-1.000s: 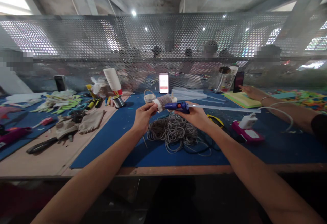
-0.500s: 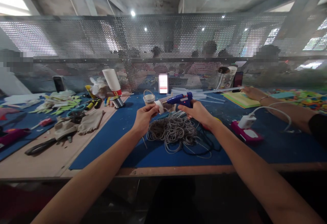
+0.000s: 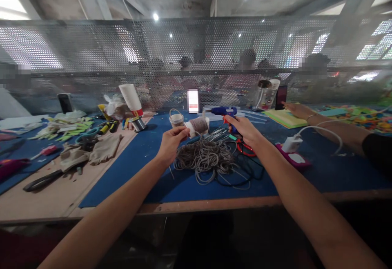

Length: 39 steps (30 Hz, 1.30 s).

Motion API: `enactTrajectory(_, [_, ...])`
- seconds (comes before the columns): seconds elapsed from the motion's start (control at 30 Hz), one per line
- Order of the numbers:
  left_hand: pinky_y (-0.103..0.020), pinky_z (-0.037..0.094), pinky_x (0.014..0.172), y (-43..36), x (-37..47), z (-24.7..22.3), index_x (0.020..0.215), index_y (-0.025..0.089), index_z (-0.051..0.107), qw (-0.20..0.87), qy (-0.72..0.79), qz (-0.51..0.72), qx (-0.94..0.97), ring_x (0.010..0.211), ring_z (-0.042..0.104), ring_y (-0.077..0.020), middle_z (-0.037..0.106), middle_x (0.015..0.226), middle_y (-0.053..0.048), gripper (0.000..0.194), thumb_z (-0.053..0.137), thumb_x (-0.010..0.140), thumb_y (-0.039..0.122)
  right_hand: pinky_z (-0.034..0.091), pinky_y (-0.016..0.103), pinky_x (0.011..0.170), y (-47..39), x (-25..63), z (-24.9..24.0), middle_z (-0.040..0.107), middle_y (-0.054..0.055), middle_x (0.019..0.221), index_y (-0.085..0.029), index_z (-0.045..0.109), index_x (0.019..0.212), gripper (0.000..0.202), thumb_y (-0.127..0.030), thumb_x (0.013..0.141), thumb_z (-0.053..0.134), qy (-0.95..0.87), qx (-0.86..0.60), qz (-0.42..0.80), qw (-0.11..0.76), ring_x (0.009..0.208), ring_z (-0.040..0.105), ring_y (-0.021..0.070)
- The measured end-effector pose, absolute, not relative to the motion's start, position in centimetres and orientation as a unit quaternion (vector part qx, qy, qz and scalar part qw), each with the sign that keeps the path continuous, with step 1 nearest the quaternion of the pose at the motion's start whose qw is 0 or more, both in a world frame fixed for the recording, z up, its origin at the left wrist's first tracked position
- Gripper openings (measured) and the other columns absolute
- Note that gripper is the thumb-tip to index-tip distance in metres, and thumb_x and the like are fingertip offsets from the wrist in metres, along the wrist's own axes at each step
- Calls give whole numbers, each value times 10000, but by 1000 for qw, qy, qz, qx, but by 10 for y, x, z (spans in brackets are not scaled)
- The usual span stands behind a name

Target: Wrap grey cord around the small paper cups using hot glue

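Pinched in my left hand (image 3: 172, 142) is a white cup (image 3: 198, 126) lying sideways, its far part wound with grey cord. My right hand (image 3: 241, 129) grips a blue glue gun (image 3: 223, 111), whose nozzle points left, just above the cup and apart from it. Beneath both hands a tangled heap of grey cord (image 3: 208, 156) rests on the blue mat (image 3: 122, 183). A small white cup with a handle (image 3: 177, 119) stands behind my left hand.
Gloves (image 3: 105, 149), scissors (image 3: 87, 135) and stacked paper cups (image 3: 130, 97) are on the left. On the right, another person's hand (image 3: 295, 110) touches coloured paper (image 3: 283, 119), near a white plug on a magenta socket block (image 3: 295, 158). Red-handled pliers (image 3: 246, 148) lie beside the cord.
The glue gun has moved up and right, off the white cup. The cup has turned, so its cord-wrapped side now shows. The view has shifted slightly.
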State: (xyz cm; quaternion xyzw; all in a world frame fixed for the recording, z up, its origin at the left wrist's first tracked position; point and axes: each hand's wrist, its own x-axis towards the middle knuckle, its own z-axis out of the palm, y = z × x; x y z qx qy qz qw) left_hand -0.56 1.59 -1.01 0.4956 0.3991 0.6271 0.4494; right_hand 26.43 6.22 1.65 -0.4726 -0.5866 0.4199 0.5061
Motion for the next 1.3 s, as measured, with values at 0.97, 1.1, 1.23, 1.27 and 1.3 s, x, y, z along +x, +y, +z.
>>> enactTrajectory(0.97, [-262,495,687,7,0,-3,828,146,777,462,395,616,501,679,581,-113,684,758,-35,324,875,635,386,465,340,788,91,309,-11,743,144,982,-186,738,909,428,-557,857,530,-651,-738,77,161,992,681,293])
enactTrajectory(1.1, [-266,501,692,8,0,-4,820,145,777,462,391,619,500,689,586,-120,687,767,-39,326,881,627,386,472,353,820,92,308,-14,737,156,1011,-178,740,906,428,-547,869,526,-660,-733,72,145,1026,676,298])
enactTrajectory(1.23, [-254,496,698,11,-1,-6,839,145,781,462,385,618,507,693,585,-114,687,772,-39,320,870,650,387,473,400,853,86,306,-13,698,189,1107,-162,728,959,473,-564,898,486,-654,-739,56,151,1052,661,327])
enactTrajectory(1.27, [-252,493,697,11,-1,-7,839,144,781,462,385,616,508,690,583,-112,686,770,-39,322,870,651,389,468,414,869,83,305,-12,672,202,1159,-153,716,1001,482,-563,905,481,-650,-742,44,158,1075,648,335])
enactTrajectory(1.3, [-251,492,693,11,-1,-6,836,141,781,462,387,616,507,686,582,-111,686,766,-40,328,873,645,393,461,425,888,80,304,-10,645,212,1204,-147,700,1044,476,-550,911,485,-645,-744,27,174,1097,634,341])
